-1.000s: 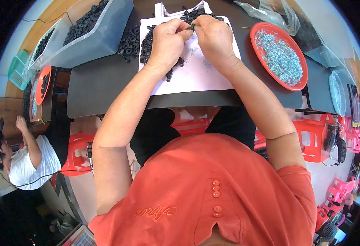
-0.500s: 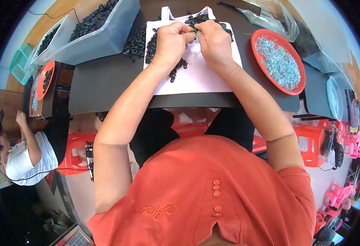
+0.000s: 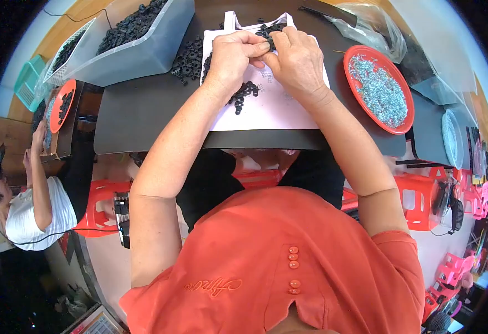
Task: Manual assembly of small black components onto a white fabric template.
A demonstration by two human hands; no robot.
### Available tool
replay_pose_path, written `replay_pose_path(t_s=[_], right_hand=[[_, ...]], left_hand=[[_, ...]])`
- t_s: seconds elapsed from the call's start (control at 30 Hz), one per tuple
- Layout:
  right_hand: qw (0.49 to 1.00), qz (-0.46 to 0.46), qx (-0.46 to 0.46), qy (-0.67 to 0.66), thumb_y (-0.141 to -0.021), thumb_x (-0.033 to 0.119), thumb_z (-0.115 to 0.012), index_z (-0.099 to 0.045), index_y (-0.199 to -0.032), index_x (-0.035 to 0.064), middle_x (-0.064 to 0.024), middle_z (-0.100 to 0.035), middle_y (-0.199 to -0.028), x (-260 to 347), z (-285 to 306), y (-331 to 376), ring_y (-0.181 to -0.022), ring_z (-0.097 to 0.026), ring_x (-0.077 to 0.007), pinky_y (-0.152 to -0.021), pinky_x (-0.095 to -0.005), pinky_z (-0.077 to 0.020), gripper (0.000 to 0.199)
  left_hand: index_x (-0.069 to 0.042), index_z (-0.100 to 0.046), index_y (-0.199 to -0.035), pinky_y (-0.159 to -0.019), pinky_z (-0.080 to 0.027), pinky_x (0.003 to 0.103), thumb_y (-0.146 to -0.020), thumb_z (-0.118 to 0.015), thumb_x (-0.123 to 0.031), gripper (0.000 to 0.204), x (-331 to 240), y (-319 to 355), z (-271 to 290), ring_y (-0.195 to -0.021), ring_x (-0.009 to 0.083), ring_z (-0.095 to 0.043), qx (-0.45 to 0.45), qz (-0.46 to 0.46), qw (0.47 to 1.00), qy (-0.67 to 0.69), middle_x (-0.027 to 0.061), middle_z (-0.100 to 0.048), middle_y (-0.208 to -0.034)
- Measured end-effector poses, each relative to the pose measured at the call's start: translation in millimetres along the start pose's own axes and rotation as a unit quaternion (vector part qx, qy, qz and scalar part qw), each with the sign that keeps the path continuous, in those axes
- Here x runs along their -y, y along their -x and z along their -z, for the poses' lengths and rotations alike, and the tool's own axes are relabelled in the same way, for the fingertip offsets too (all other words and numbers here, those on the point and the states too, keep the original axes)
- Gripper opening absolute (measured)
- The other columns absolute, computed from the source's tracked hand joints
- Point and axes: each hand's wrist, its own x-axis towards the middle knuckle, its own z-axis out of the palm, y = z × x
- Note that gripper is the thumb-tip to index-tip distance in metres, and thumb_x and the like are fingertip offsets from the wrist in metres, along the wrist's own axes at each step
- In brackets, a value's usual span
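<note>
Both my hands meet over a white bag-shaped sheet with handles on the dark table. My left hand is closed, its thumb and fingers pinched together toward the right. Against its fingertips, my right hand is pinched too, its fingers curled over. What they hold between them is too small and hidden to make out. Small black parts lie on the sheet below my left hand, and more black parts lie just beyond my fingers. A few tiny clear or silvery bits are scattered between my hands.
A red plate of small silvery-blue pieces stands at the right. At the left, a clear bin holds many black parts, with more spilled beside it. A plastic bag lies at the far right. A co-worker sits at left.
My right hand has turned and its fingers now curl over more. My left hand has shifted slightly down. At the left, the co-worker's hands have moved up to the table.
</note>
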Motion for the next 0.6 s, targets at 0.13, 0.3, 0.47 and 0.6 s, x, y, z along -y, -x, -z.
replay_pose_path(t_s=[0.13,0.3,0.47,0.6], right_hand=[[0.998,0.058,-0.003,-0.015,-0.068,0.021,-0.069,-0.056,-0.068,0.0072,-0.0072,-0.053,-0.068,-3,4,-1,-0.066,-0.058,-0.0257,-0.059,-0.038,-0.0451,0.019],[0.997,0.075,-0.007,-0.021,-0.069,0.018,-0.072,-0.055,-0.066,0.0076,-0.006,-0.05,-0.068,5,13,1,-0.062,-0.054,-0.0246,-0.057,-0.0372,-0.0435,0.02],[0.996,-0.001,-0.027,-0.085,-0.075,0.025,-0.073,-0.062,-0.092,0.0045,-0.0095,-0.057,-0.076,5,11,0,-0.068,-0.059,-0.0288,-0.061,-0.0389,-0.0471,0.028],[0.983,-0.127,-0.016,-0.133,-0.079,0.033,-0.073,-0.057,-0.122,0.0113,-0.0114,-0.062,-0.096,-9,23,-8,-0.08,-0.064,-0.0302,-0.07,-0.0423,-0.0495,0.051]], left_hand=[[0.002,-0.069,-0.081,-0.054,-0.047,0.025,-0.082,-0.069,-0.003,0.005,-4,5,-3,-0.058,0.0129,-0.058,0.014,0.008,1.0,0.023,0.0074,-0.066,-0.072],[0.003,-0.068,-0.078,-0.047,-0.043,0.024,-0.081,-0.068,-0.001,0.005,-7,10,-3,-0.052,0.0121,-0.054,0.037,-0.001,0.999,0.022,0.0075,-0.065,-0.069],[0.002,-0.067,-0.078,-0.048,-0.045,0.024,-0.082,-0.069,-0.004,0.007,-24,11,-5,-0.054,0.0124,-0.056,-0.003,-0.044,0.999,-0.022,0.0082,-0.065,-0.071],[0.0,-0.067,-0.083,-0.062,-0.051,0.029,-0.081,-0.067,-0.005,0.005,-90,3,28,-0.069,0.0151,-0.064,-0.109,-0.116,0.979,-0.126,0.0085,-0.067,-0.079]])
